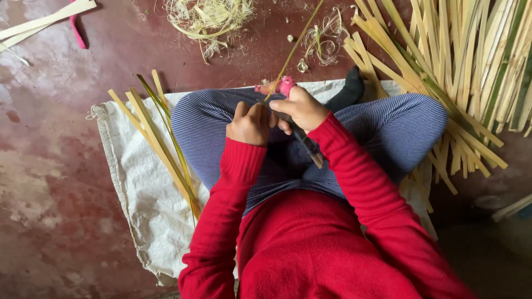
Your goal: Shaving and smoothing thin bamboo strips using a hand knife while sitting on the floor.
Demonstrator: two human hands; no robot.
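Observation:
I sit cross-legged on a white woven sack (138, 182), in a red sweater and blue striped trousers. My left hand (249, 123) pinches the near end of a thin bamboo strip (293, 47) that runs up and away over the floor. My right hand (302, 108) grips a knife (310, 148) whose dark blade points down toward my lap, with its pink-wrapped end (284, 86) showing above my fingers. Both hands meet close together over my knees.
A small bunch of split bamboo strips (160, 138) lies on the sack beside my left knee. A big heap of bamboo strips (465, 72) fans out at the right. Curled shavings (208, 16) litter the reddish floor ahead. More strips (39, 25) lie at top left.

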